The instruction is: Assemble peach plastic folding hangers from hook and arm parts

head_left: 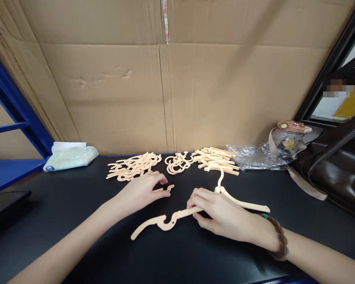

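A cream plastic hanger (165, 221) lies on the black table (76, 205), its hook pointing away from me. My right hand (218, 213) is closed over the hanger's middle, fingers wrapped on the arm. My left hand (143, 191) rests to the left, its fingers pinched on a small cream piece (169, 188). Behind the hands lie three heaps of cream parts: curved arms (132, 165), hooks (179, 162) and straight bars (217, 158).
A pack of wet wipes (70, 156) sits at the back left by a blue shelf frame (14, 118). A crumpled clear bag (251, 157), a small bottle (286, 138) and a dark brown handbag (337, 165) stand at right. Cardboard (165, 79) walls the back.
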Demonstrator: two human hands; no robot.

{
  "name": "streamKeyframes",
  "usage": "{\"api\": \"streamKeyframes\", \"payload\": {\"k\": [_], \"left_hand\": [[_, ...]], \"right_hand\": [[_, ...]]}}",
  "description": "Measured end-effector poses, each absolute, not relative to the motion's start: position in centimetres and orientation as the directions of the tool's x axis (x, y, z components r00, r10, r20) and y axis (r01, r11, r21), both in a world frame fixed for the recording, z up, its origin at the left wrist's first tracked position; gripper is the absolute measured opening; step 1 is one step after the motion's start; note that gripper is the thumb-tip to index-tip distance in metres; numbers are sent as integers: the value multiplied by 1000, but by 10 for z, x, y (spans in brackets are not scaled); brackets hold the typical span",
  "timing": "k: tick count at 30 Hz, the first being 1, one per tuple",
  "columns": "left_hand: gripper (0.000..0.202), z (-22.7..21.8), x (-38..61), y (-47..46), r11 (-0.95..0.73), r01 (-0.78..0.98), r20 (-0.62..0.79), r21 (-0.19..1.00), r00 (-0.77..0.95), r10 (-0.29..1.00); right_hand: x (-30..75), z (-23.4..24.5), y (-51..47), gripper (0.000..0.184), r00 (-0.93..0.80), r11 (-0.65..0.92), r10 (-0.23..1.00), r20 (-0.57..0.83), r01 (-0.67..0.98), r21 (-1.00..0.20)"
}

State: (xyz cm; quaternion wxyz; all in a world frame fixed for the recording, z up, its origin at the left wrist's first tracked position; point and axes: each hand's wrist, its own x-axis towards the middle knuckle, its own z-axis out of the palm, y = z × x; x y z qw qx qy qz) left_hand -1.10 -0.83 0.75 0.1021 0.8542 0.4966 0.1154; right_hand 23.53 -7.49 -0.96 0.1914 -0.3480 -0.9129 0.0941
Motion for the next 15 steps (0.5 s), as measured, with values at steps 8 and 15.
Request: {"api": "streamKeyframes", "payload": {"k": [8, 15], "left_hand": [[7, 3, 1, -16, -564, 795, 140, 224, 546, 826], [16, 9, 3, -18, -625, 739, 320, 251, 546, 774]], "right_hand": [[226, -20, -77, 21, -761, 817, 575, 300, 518, -251], [226, -16, -76, 24, -736, 817, 577, 355, 508, -274]]}}
